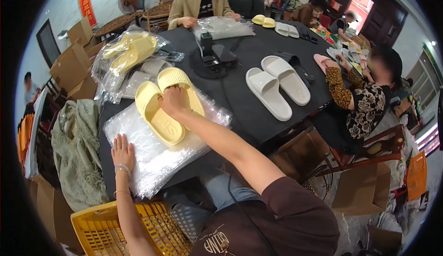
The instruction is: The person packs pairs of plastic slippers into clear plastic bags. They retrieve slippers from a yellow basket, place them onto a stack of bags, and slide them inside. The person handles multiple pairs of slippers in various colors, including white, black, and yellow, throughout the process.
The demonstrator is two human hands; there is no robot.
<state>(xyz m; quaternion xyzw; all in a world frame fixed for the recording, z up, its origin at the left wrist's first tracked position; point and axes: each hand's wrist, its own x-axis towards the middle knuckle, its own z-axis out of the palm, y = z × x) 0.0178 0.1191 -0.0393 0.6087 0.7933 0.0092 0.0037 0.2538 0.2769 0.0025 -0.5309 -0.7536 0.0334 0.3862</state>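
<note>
A pair of yellow slide slippers (162, 126) lies side by side on a stack of clear plastic bags (154, 170). My right hand (172, 101) reaches across and grips the slippers where their straps meet; its fingertips are hidden between them. On the left edge of the stack my left hand (122, 152) rests flat, fingers stretched out, holding nothing. Beyond the pair, bagged yellow slippers (133, 58) sit on top of bagged grey slippers (140, 81). To the right, a pair of light grey slippers (271, 90) stands unwrapped on the black-covered table (226, 113).
A black stand-like device (210, 57) stands mid-table. Across from me a person handles plastic bags (226, 27); another person sits at right with pink slippers (323, 62). A yellow crate (97, 228), a green sack (76, 152) and cardboard boxes (69, 66) are at left.
</note>
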